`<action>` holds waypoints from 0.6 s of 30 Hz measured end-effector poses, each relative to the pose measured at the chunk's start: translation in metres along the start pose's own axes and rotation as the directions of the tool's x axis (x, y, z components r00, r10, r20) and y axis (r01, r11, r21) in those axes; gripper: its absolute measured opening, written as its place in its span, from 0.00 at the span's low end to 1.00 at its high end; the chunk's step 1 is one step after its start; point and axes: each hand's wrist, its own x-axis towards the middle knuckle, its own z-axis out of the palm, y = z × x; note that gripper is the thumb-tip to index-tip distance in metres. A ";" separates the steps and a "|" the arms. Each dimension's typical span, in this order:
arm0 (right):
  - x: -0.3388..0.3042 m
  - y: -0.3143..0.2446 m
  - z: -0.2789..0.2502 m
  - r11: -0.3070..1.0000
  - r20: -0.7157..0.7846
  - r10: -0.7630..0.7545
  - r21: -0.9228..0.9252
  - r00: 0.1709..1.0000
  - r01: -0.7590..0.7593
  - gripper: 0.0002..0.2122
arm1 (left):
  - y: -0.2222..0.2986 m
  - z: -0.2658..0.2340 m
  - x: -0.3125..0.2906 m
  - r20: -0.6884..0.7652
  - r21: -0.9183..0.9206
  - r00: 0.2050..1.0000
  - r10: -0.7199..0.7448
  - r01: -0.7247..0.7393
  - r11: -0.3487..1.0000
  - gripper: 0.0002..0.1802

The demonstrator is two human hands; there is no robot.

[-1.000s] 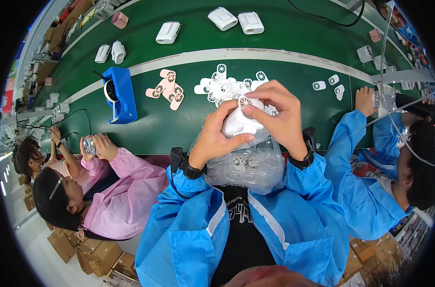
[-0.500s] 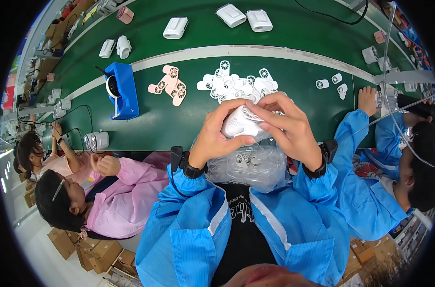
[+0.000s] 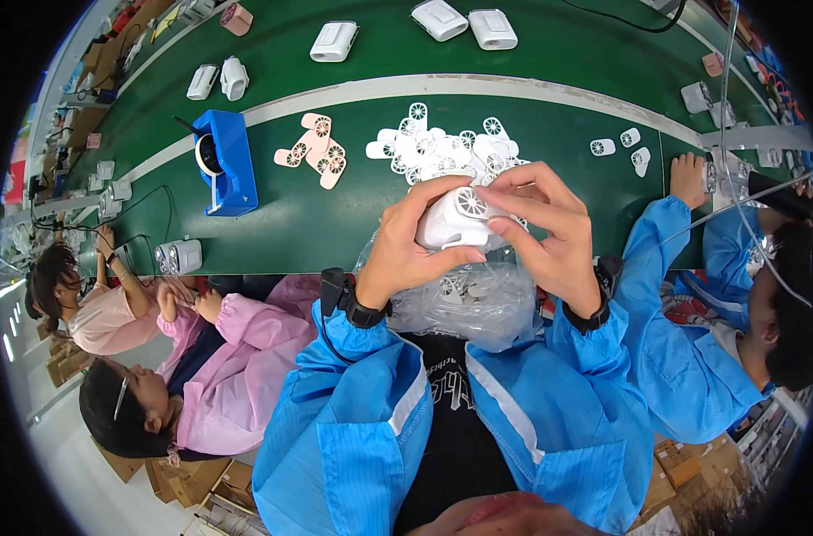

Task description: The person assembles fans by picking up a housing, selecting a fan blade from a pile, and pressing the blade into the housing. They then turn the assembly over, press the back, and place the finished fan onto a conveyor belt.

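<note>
Above the near edge of the bench, my left hand [image 3: 405,239] is wrapped round a white ribbed plastic housing [image 3: 442,228], its thumb along the near side. On the housing's end, facing up and right, lies a flat white cover with a round spoked grille [image 3: 471,203]. My right hand [image 3: 549,219] pinches the cover's right part between thumb and fingers, partly hiding it. Below my hands, a clear plastic bag [image 3: 478,313] with white grille pieces sits in my lap. Beyond them spreads a pile of loose white grille covers [image 3: 438,147].
Left of the pile lie pink grille covers [image 3: 322,152] and a blue tape dispenser [image 3: 228,165]. Several white housings [image 3: 335,41] stand beyond the pale rail [image 3: 406,87]. Three white covers [image 3: 603,148] lie at right. Co-workers sit close on both sides, one in a pink sleeve [image 3: 255,317].
The housing has turned in my hands, so its round grille now faces up more fully. My right hand has shifted slightly right. The co-worker at left has moved their hands.
</note>
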 end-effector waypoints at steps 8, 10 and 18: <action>0.001 -0.002 -0.008 0.998 0.091 0.038 0.042 0.995 -0.042 0.17 | -0.014 0.010 -0.009 -0.088 -0.154 0.996 0.024 -0.038 0.987 0.50; 0.003 0.000 -0.007 0.998 0.086 0.006 0.058 0.996 -0.011 0.17 | -0.018 0.009 -0.012 -0.080 -0.126 0.996 0.038 -0.048 0.991 0.50; 0.003 0.009 -0.014 0.999 0.205 -0.047 -0.018 0.978 0.051 0.21 | -0.016 0.009 -0.012 -0.014 -0.063 0.998 0.067 -0.068 0.996 0.43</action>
